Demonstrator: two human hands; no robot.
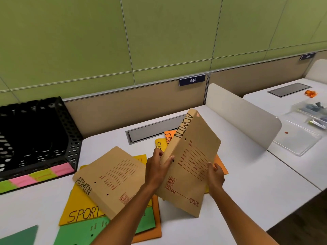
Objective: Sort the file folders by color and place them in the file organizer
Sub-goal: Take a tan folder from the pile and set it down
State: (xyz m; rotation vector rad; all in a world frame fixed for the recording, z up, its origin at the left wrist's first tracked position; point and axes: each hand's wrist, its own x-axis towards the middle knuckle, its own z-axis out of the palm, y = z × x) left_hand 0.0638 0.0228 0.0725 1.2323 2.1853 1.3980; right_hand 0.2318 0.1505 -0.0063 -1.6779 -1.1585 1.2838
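Both hands are on a brown folder marked ADMIN (190, 167), and it's up off the desk, tilted on end over the pile. The left hand (157, 169) pinches its spine edge, thumb on the face and fingers behind; the right hand (215, 175) clamps the opposite edge, so this one is firmly held from both sides. Over at the far left stands the black file organizer (67, 138), and as far as its dark slots can be read, nothing is filed in it; pink and green labels (35, 177) run along its front lip. So it looks like early going. Still on the white desk (247, 174): a second brown folder (109, 181), also marked ADMIN, lying flat on a yellow folder (79, 213) lettered SPORTS, with a green folder (85, 232) and an orange folder (157, 218) under those, more yellow and orange peeking out behind the raised one, and another green corner at the bottom left. Almost all the sorting is left to do.
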